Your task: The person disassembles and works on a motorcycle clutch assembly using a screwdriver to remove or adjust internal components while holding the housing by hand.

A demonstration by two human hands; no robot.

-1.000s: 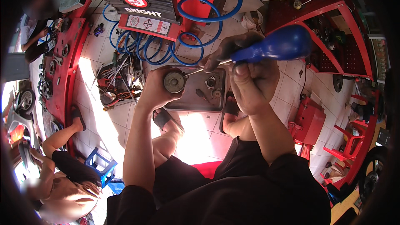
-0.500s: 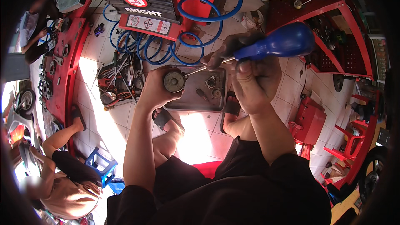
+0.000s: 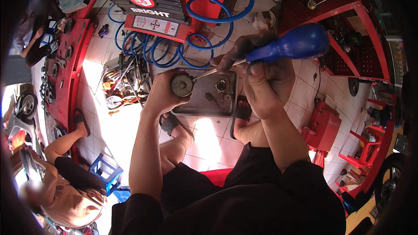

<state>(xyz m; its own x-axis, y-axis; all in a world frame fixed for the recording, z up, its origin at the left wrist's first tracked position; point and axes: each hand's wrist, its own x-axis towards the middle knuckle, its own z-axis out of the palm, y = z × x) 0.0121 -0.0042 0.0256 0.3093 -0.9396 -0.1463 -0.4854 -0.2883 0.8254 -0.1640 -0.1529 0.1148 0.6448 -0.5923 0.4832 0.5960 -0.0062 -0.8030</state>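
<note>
My left hand (image 3: 159, 95) is wrapped round a round, grimy metal cylinder (image 3: 182, 86) that looks like a small motor, its flat end facing up. My right hand (image 3: 270, 89), fingers blackened with grease, grips a screwdriver (image 3: 300, 42) with a fat blue handle. The screwdriver's thin shaft slants down to the left, and its tip meets the cylinder's right edge. Below both hands a grey metal tray (image 3: 198, 108) lies on the floor. In it are a flanged metal part (image 3: 220, 85), a small round part (image 3: 227, 98) and a small dark piece (image 3: 210, 99).
Left of the tray sits a pile of hand tools (image 3: 126, 82). Coiled blue hose (image 3: 163, 58) hangs beyond it, before a red machine (image 3: 174, 32). A red workbench (image 3: 80, 69) runs along the left, near a blue stool (image 3: 106, 172) and a seated person (image 3: 74, 196). Red shelving (image 3: 365, 30) stands right.
My hands, the screwdriver and the cylinder stay almost still. Sunlight on the floor now reaches over the tool pile. At the far upper left, another person's arms have shifted.
</note>
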